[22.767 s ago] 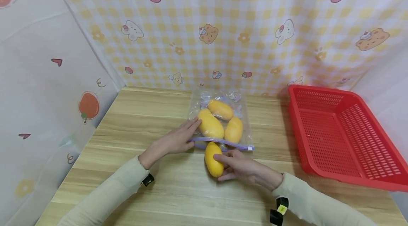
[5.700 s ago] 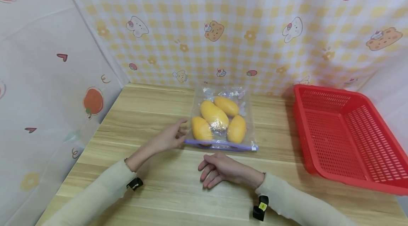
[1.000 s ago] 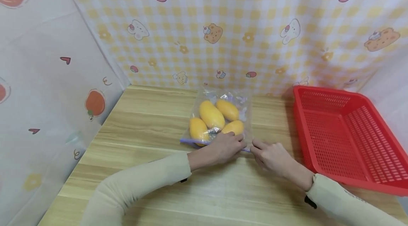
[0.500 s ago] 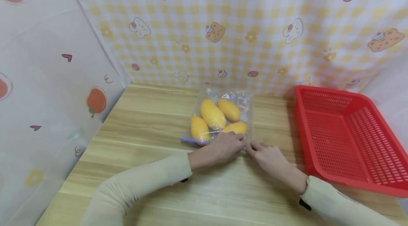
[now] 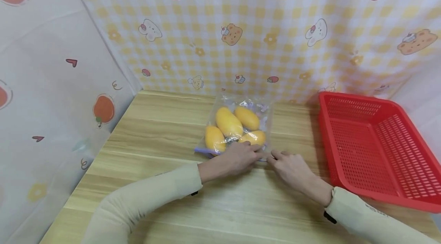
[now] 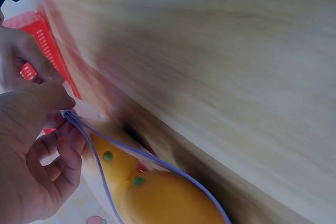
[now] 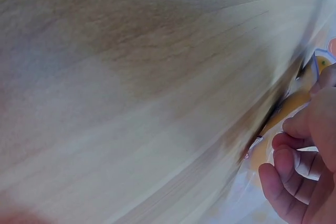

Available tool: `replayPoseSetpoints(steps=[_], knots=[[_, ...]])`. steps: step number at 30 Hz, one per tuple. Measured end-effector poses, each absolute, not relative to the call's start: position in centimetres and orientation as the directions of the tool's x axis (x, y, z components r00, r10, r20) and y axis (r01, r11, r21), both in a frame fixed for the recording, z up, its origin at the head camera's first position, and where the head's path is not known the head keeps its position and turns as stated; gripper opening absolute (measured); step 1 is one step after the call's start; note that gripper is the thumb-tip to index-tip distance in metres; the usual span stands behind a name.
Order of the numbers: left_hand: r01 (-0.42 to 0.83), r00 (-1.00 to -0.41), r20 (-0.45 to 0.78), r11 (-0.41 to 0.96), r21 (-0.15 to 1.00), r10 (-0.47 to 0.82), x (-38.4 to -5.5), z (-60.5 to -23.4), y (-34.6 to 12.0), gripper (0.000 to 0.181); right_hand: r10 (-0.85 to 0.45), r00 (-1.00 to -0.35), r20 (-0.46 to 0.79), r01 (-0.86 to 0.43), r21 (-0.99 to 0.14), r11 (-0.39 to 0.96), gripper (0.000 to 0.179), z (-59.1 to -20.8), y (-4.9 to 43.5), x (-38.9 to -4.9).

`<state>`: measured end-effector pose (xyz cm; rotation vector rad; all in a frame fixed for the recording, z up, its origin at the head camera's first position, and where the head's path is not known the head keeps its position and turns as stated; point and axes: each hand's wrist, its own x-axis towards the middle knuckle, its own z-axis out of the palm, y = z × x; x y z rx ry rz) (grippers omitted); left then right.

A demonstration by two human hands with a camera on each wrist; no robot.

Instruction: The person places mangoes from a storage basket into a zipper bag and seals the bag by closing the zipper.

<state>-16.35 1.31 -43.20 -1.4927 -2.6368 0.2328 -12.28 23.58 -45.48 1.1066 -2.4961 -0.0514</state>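
A clear zip bag (image 5: 266,114) with several yellow mangoes (image 5: 229,122) inside lies flat at the back of the table. My left hand (image 5: 242,156) reaches across its front edge and pinches the small white slider (image 6: 67,113) at the right end of the purple zip strip (image 5: 203,151). In the left wrist view the two purple strips bow apart, and green-spotted mangoes show between them. Right beside it, my right hand (image 5: 291,169) pinches the bag's front right corner with thumb and fingers, the plastic also showing in the right wrist view. My left hand partly hides the nearest mango.
A red plastic basket (image 5: 339,177) with perforated walls stands at the right, close to my right forearm. The wooden table (image 5: 165,121) meets a checked cloth (image 5: 268,56) behind the bag and a white printed cloth (image 5: 51,95) on the left.
The mango my right hand held earlier is now in the bag. Both hands, empty and apart 5.7 s ago, have come to the zip's right end. Over the last second they shift only slightly.
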Motion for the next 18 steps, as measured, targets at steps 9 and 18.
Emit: replayPoseSetpoints(steps=[9, 18], knots=[[0.844, -0.491, 0.071, 0.495, -0.206, 0.868, -16.8, -43.5, -0.4, 0.014, -0.712, -0.604, 0.358, -0.694, 0.202, 0.691, 0.006, -45.9, 23.8, -12.4], [0.851, -0.498, 0.053, 0.5, -0.162, 0.865, -17.0, -43.6, -1.2, 0.008, -0.699, -0.624, 0.348, -0.682, 0.195, 0.705, 0.006, -46.3, 24.1, -12.5]])
